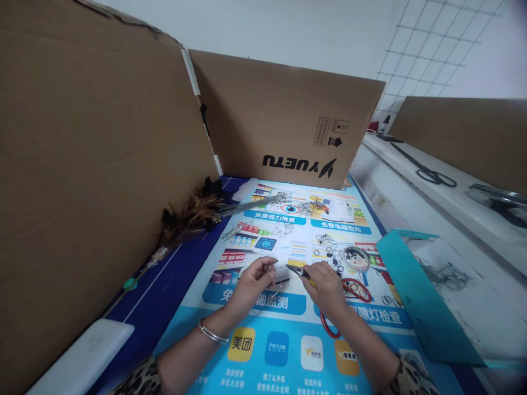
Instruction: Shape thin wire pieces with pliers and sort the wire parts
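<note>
My left hand is closed in a pinch on a small metal wire piece just above the printed poster mat. My right hand is wrapped round a pair of yellow-handled pliers, whose dark jaws point left toward the wire piece. A silver bangle sits on my left wrist. Red-handled scissors lie on the mat partly under my right hand.
Brown cardboard walls stand at the left and back. A brown feather duster and bundles of thin wire lie at the far left. Small metal parts are scattered on the mat. A teal-edged tray sits right; a white block near left.
</note>
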A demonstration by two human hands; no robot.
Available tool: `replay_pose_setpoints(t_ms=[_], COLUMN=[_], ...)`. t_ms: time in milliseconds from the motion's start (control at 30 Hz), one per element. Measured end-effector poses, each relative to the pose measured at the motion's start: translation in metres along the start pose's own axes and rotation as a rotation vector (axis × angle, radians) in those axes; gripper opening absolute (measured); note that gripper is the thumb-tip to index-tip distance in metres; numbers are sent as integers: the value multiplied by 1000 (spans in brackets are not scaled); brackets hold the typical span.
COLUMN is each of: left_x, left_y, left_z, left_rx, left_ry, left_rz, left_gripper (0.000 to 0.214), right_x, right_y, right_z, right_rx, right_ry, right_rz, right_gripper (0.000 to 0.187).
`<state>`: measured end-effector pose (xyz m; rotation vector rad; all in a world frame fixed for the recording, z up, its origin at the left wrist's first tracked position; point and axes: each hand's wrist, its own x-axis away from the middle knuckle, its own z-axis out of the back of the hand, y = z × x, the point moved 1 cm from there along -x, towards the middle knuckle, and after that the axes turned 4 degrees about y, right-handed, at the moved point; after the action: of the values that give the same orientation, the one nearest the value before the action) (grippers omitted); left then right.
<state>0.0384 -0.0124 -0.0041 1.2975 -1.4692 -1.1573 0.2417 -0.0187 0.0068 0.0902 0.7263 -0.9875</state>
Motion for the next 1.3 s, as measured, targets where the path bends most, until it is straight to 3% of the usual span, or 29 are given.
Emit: replay_pose_setpoints(t_ms=[300,533,833,1300], left_x=[-4,-4,-2,-5], left_y=[0,-4,-4,-3], left_z=[1,2,1,5], left_rx=[-14,-61,-61,310], left_ry=[46,30,33,113], left_rz=[1,39,83,197], left_gripper=[12,27,8,18], right_x=[0,1,0,0], right_y=[-2,-1,-2,-2], right_z=[3,1,3,1], right_rx=[82,111,111,108], right_ry=[-61,-95,-71,-58], right_rz=[9,9,26,14], right_gripper=[16,17,16,16])
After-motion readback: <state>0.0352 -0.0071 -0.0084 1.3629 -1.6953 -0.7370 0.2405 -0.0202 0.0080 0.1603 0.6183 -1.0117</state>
